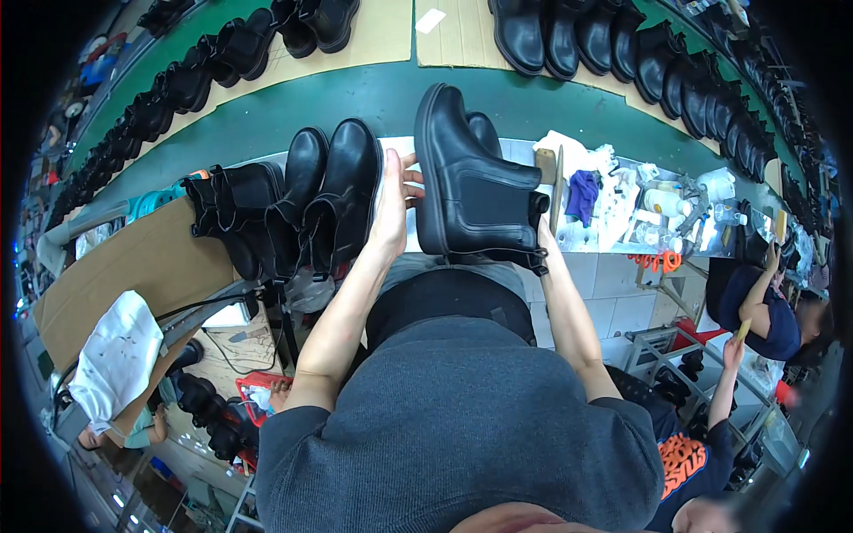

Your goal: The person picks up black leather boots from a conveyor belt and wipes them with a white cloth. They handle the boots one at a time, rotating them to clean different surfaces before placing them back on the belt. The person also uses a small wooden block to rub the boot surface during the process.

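Observation:
A black ankle boot with an elastic side panel (487, 200) is held up in front of me, toe pointing away and its sole toward the left. My right hand (545, 234) grips it by the shaft opening, most of the fingers hidden behind the leather. The toe of a second black boot (484, 133) shows behind it; what supports that one is hidden. My left hand (391, 204) is open, fingers stretched out beside the sole; whether they touch it I cannot tell. Just left of that hand stand more black boots (346, 173).
Boots (520, 35) line a green conveyor (373, 102) on cardboard. To the right on the bench lie a wooden-handled brush (546, 166), a purple cloth (583, 195), white rags and clear bottles (666, 202). Cardboard (133, 266) covers a surface at left. Other people work at both sides.

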Demonstrator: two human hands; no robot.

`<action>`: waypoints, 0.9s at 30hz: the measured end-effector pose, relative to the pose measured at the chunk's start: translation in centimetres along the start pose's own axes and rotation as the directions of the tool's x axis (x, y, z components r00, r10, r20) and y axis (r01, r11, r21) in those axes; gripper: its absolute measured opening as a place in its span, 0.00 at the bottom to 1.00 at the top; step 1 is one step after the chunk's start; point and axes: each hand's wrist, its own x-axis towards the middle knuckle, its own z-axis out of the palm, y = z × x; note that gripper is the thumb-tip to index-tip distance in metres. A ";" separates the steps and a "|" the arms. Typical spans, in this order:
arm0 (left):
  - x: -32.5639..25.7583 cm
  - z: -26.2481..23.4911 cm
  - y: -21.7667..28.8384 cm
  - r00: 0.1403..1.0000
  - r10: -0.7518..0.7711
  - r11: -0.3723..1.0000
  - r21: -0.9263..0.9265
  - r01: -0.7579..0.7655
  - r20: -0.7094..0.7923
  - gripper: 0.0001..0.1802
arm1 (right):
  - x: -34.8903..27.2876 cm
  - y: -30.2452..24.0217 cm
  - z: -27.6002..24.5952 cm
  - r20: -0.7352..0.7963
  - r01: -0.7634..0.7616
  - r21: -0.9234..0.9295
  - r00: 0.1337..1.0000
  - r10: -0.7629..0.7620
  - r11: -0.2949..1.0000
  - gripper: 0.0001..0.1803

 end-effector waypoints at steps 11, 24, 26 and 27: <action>1.7 0.6 -0.1 0.922 -0.366 0.806 -0.454 0.380 0.123 0.46 | -5.5 -7.6 4.4 0.039 0.376 -0.297 0.923 -0.383 0.878 0.34; 3.6 2.9 -2.9 0.946 -0.029 0.619 -0.737 0.272 0.324 0.35 | -7.8 -8.5 9.1 0.081 0.378 -0.840 0.796 -0.599 0.389 0.38; 5.7 0.8 -5.3 0.958 0.006 0.757 -0.627 0.183 0.287 0.36 | -4.9 -5.9 7.7 0.085 0.517 -0.761 0.678 -0.730 0.391 0.36; 5.7 0.4 -5.5 0.955 0.002 0.765 -0.615 0.189 0.296 0.35 | -4.8 -5.2 7.9 0.011 0.509 -0.699 0.711 -0.704 0.502 0.37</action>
